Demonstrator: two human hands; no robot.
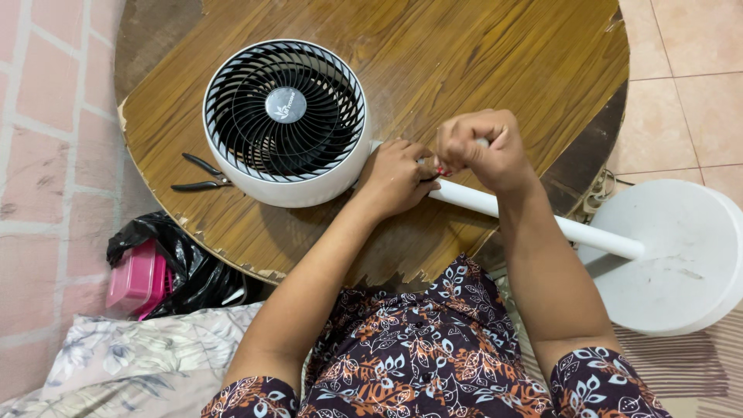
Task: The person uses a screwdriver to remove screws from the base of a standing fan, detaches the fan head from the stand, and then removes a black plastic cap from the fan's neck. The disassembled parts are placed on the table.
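Note:
A white stand fan lies on its side across a round wooden table [464, 62]. Its round head [285, 122], with a black grille, faces up at the table's left. The white pole [534, 220] runs right and down to the round white base [681, 255], which hangs off the table edge. My left hand [395, 176] rests on the pole right where it joins the head. My right hand [481, 149] is closed around a small tool with a red part, held against that same joint. The tool's tip is hidden by my fingers.
Black-handled pliers [200, 175] lie on the table left of the fan head. A black plastic bag [186, 267] and a pink box [135, 280] sit on the floor below the table's left edge. Floral cloth [131, 364] lies at bottom left. The floor is tiled.

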